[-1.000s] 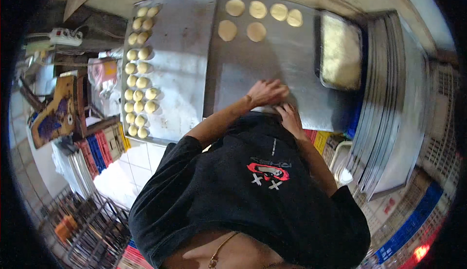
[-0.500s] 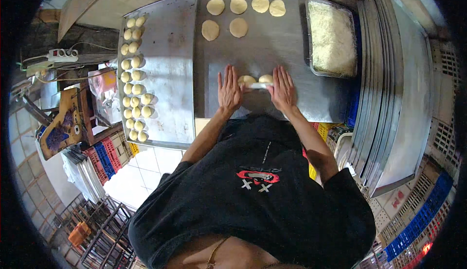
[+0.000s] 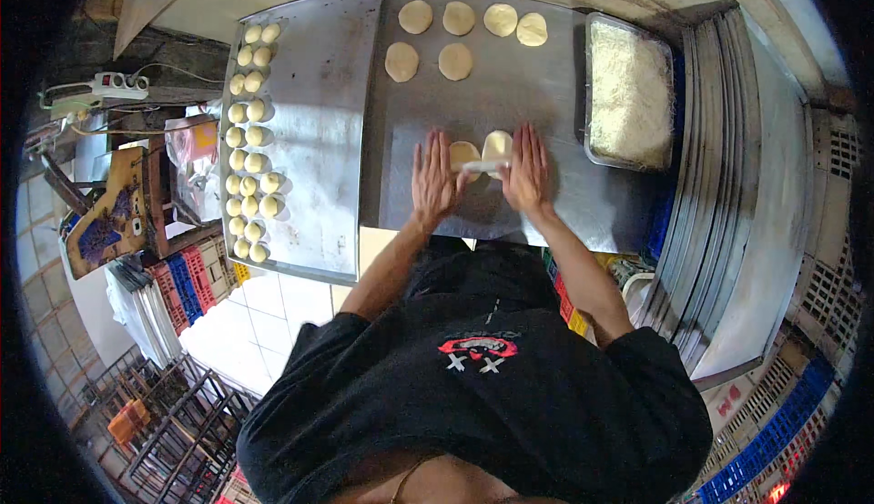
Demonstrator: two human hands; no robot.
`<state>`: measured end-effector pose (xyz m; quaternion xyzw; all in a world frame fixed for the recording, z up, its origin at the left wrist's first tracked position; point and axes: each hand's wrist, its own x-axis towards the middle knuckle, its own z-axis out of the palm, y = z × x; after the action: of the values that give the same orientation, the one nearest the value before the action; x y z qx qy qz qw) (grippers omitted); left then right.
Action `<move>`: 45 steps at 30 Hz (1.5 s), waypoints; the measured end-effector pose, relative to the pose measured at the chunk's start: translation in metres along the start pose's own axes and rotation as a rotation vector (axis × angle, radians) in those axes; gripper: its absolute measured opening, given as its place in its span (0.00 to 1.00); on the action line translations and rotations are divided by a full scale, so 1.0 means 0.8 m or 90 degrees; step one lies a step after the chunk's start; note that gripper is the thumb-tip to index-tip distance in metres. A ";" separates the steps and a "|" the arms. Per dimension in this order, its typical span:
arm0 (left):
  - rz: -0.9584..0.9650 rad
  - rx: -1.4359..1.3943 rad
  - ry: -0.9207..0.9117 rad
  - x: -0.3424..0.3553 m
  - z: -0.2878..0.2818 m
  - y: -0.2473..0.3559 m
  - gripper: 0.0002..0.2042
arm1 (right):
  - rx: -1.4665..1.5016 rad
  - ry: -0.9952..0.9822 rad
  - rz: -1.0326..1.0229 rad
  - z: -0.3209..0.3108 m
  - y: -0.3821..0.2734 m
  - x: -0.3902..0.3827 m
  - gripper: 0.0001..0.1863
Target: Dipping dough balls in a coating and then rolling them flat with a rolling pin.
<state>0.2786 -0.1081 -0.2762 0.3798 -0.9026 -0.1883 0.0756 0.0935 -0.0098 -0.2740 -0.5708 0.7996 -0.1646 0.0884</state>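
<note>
A short whitish rolling pin (image 3: pixel 481 166) lies across two pieces of dough, a left one (image 3: pixel 463 152) and a right one (image 3: pixel 497 143), on the grey metal worktop (image 3: pixel 537 85). My left hand (image 3: pixel 436 181) presses flat over the pin's left end, fingers stretched forward. Over its right end, my right hand (image 3: pixel 525 174) lies likewise, palm down with straight fingers. Both palms hide the pin's ends. Farther back are several flattened dough rounds (image 3: pixel 457 18) in two rows.
To the left, a metal tray (image 3: pixel 314 140) carries several dough balls (image 3: pixel 255 135) along its left side. A rectangular tray (image 3: pixel 590 153) of pale shreds (image 3: pixel 630 94) stands at the back right. Stacked metal trays (image 3: pixel 719 185) lean beyond it. A power strip (image 3: pixel 120 85) hangs far left.
The pin has rolled slightly toward me under both hands. The two dough pieces look longer and flatter, more of them showing beyond the pin. The view has shifted a little.
</note>
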 end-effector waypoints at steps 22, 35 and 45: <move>0.090 -0.357 -0.102 0.055 -0.041 -0.002 0.08 | 0.382 -0.060 0.150 -0.040 0.008 0.032 0.09; 0.041 -0.187 0.229 0.132 -0.036 -0.126 0.24 | 0.026 -0.001 -0.018 -0.022 0.073 0.129 0.15; -0.415 0.228 0.260 -0.129 -0.180 -0.384 0.24 | 0.218 -0.340 -0.120 -0.058 -0.029 -0.029 0.18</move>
<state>0.5933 -0.2718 -0.2654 0.6820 -0.7201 0.0368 0.1223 0.1063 0.0125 -0.2234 -0.6423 0.6524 -0.1487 0.3737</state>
